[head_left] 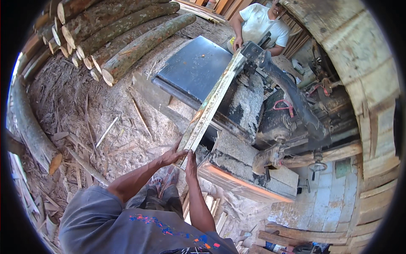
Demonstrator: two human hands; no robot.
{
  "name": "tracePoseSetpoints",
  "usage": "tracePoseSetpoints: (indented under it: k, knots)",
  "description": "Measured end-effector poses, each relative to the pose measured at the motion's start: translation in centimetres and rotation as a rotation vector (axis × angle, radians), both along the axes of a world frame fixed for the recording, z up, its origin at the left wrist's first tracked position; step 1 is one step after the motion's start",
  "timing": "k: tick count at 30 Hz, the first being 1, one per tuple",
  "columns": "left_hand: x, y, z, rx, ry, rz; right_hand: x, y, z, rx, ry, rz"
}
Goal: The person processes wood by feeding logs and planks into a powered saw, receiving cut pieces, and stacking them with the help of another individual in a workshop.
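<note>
My left hand grips the near end of a long, narrow wooden plank with bark-mottled sides. Beside it, my right hand is closed on the same end from the right. The plank slants away from me across the saw machine's dark metal table, and its far end reaches a black guide block on the machine. A co-worker in a white T-shirt stands behind that block, with a hand by the plank's far end.
Stacked logs lie at the upper left and a curved log at the left. Sawdust and wood scraps cover the floor. The machine's heavy arm and handwheel are on the right, beside a wooden wall.
</note>
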State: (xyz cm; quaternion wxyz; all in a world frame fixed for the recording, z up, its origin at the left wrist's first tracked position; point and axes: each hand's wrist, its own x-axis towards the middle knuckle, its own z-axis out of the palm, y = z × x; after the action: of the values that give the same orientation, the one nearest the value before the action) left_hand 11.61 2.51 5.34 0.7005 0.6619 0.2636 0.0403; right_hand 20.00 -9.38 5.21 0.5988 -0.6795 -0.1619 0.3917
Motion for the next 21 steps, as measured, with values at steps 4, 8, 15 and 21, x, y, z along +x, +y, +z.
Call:
tracePoseSetpoints:
  k: [4, 8, 15, 21]
  knots:
    - [-6.3, -5.1, -1.1, 0.099, 0.072, -0.018, -6.8, -5.4, 0.1, -0.023, -0.028, -0.012]
    - [-14.5, -10.0, -3.0, 0.104, 0.022, 0.029, -14.7, -9.7, -0.2, -0.018, -0.066, 0.026]
    - [-25.8, -18.1, 1.7, 0.036, -0.017, -0.008, -26.7, -17.2, -3.5, 0.006, -0.22, 0.007]
    - [-37.4, -26.2, -0.6, -0.167, -0.109, 0.109, -37.2, -26.6, 2.3, 0.033, -0.081, 0.001]
